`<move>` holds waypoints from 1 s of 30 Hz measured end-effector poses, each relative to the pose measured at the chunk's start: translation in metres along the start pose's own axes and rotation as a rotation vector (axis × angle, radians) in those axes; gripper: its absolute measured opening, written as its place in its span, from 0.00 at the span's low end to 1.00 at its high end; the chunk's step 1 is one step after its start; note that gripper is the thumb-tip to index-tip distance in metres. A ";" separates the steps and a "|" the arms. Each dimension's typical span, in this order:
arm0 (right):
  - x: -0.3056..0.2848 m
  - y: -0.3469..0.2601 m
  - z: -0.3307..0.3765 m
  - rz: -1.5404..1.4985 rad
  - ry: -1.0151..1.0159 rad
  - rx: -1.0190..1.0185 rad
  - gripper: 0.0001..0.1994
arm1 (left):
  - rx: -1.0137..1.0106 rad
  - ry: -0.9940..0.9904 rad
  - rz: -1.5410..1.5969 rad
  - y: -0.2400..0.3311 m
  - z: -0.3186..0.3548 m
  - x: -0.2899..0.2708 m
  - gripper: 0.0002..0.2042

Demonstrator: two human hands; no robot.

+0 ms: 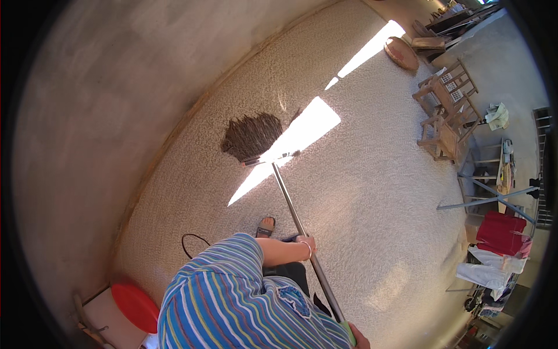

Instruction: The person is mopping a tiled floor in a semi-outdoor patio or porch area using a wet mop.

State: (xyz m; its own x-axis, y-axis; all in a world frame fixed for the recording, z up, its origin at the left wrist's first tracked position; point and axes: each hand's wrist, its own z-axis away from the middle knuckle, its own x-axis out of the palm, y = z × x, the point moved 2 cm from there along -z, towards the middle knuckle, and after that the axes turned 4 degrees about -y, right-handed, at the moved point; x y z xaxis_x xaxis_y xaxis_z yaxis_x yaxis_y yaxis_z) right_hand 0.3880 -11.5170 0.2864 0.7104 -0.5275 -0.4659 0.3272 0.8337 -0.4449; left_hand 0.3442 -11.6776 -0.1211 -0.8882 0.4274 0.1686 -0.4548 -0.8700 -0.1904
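- Far left: I see a curved grey wall (pixel 104 104) meeting the pale textured floor (pixel 372 192); at the lower left sit a red round stool (pixel 135 305) and a thin black cable loop (pixel 195 241).
- Left of centre: the broom (pixel 290 200) lies with its dark bristle head (pixel 251 135) pressed on the floor near the wall, its metal shaft running down toward me across a bright sun patch (pixel 302 134).
- Centre: my left hand (pixel 306 241) is closed around the shaft at mid-length; one sandalled foot (pixel 266 225) shows just beside it.
- Lower right of centre: my right hand (pixel 357 337) sits at the green grip end, cut by the frame edge; I cannot tell how its fingers close.
- Progress: I judge sweeping to be under way; no gathered pile of dirt is visible, so how much floor is done cannot be told.
- Right: wooden chairs (pixel 447 110), a round tray (pixel 401 53) and hanging laundry (pixel 500 232) crowd the rim, bent and small.
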 end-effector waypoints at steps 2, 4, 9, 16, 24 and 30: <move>-0.007 0.021 0.006 -0.045 0.013 0.133 0.19 | -0.110 -0.069 -0.014 -0.029 0.001 0.012 0.03; -0.014 0.036 0.003 -0.079 0.024 0.208 0.21 | -0.182 -0.052 -0.122 -0.032 -0.016 0.027 0.03; -0.036 0.079 -0.037 -0.168 0.070 0.222 0.23 | -0.510 0.045 -0.564 -0.001 -0.060 0.102 0.07; -0.152 -0.047 -0.173 -0.183 -0.016 0.155 0.18 | -0.296 -0.098 -0.436 0.131 -0.089 0.217 0.03; -0.219 -0.184 -0.380 -0.502 -0.314 -0.044 0.22 | 0.239 -0.345 -0.403 0.303 0.100 0.328 0.09; -0.260 -0.272 -0.472 -0.118 -0.273 -0.212 0.23 | 0.317 -0.633 -0.263 0.427 0.072 0.363 0.12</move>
State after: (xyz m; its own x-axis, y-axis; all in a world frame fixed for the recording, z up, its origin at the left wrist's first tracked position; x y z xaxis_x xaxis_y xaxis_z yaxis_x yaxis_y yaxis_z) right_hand -0.1799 -11.6837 0.1675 0.8253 -0.5307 -0.1931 0.3006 0.7022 -0.6454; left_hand -0.1678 -11.9111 -0.0712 -0.5023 0.4916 0.7114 -0.5215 -0.8284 0.2043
